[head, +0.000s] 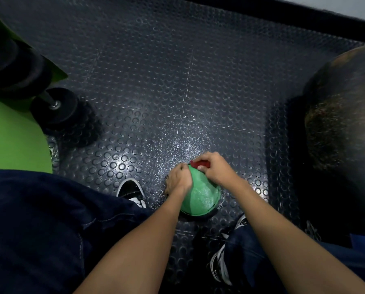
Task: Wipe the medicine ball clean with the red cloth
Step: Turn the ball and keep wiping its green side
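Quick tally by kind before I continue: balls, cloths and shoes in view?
Balls: 2 (green medicine ball, large dark ball)
Red cloth: 1
Shoes: 2 (left shoe, right shoe)
Total: 5

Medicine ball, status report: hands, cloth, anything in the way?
Left hand holds medicine ball on floor. Right hand grips red cloth against its far top. Nothing blocking; dumbbell well off left.

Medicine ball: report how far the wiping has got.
Done: the red cloth is picked up and on the medicine ball. In hand: the right hand grips it at the far top while the left hand steadies the ball's side. Left: the near face is uncovered; I cannot tell whether it is clean.
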A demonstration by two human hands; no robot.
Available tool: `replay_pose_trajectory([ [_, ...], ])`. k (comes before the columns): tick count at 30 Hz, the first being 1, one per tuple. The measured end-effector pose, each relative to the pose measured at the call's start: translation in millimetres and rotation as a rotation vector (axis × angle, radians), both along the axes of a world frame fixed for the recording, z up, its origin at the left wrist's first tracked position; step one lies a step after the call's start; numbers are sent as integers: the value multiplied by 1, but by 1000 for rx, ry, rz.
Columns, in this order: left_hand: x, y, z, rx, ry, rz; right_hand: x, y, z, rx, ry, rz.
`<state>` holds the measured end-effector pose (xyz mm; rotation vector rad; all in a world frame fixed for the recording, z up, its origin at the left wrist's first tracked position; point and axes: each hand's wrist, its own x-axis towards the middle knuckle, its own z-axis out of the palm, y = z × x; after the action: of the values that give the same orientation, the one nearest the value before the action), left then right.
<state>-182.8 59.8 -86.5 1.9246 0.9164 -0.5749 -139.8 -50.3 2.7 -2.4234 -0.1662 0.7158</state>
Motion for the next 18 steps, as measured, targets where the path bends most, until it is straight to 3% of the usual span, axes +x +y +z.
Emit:
replay_pose_trajectory([
  [3, 2, 3, -4, -21, 5, 24, -11, 4, -4, 9, -39, 28],
  [8, 7, 6, 4, -16, 6, 51, -3, -18, 15, 163, 108, 24],
  [13, 33, 4, 8, -93, 117, 177, 22, -20, 5, 46, -89, -108],
  [18, 16, -7, 16, -152, -45, 34, 40, -12, -4, -53, -102, -9],
])
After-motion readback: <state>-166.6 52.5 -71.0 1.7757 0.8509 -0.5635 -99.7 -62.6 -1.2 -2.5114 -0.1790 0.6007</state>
